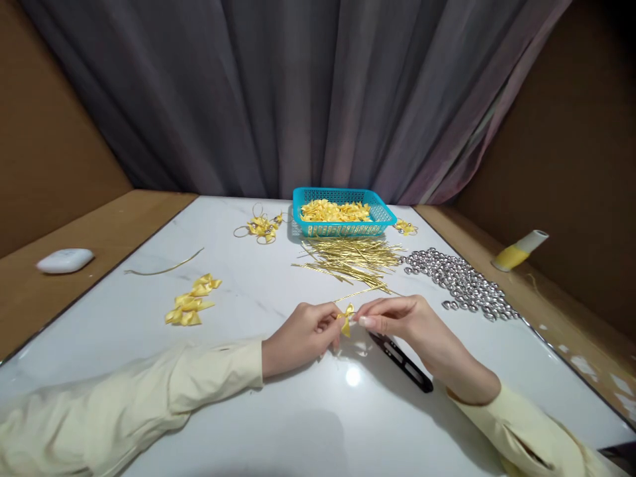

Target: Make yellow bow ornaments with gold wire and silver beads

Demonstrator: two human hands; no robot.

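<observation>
My left hand (311, 334) pinches a small yellow ribbon bow (347, 320) above the white table, near its middle. Close against the bow's right side, my right hand (397, 319) has thumb and forefinger pressed together; what sits between them is too small to make out. A thin gold tie (360, 292) slants up from behind my left fingers. Below my right hand lies a black tool (405, 364). Several loose yellow bows (191, 303) rest on the table left of my hands.
A blue basket (342, 229) of yellow bows stands at the back. Gold ties (352, 260) lie before it, silver beads (467, 283) to the right. Bows with gold loops (263, 228) sit left of the basket. A thread cone (519, 252) and a white object (65, 260) flank the table.
</observation>
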